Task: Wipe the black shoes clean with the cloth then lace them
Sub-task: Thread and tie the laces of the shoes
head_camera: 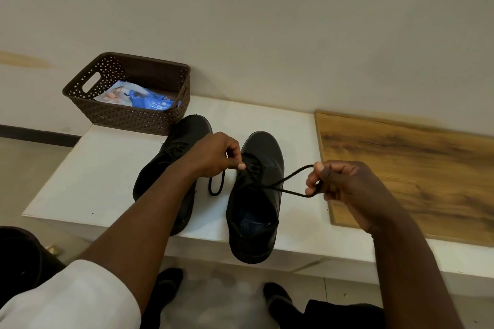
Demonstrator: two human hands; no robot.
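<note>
Two black shoes stand side by side on the white bench (107, 168), toes pointing to the wall. The right shoe (256, 211) has a black lace (283, 181) running through its eyelets. My left hand (216, 155) pinches one loop of that lace over the shoe's left side, and the loop hangs down between the shoes. My right hand (344, 184) pinches the other loop, pulled out to the right of the shoe. The left shoe (171, 160) lies partly under my left forearm. No cloth is in view.
A brown perforated basket (139, 115) with a blue and white plastic packet (141, 97) stands at the bench's back left, touching the left shoe's toe. A wooden board (417, 168) lies on the bench to the right. The wall rises right behind.
</note>
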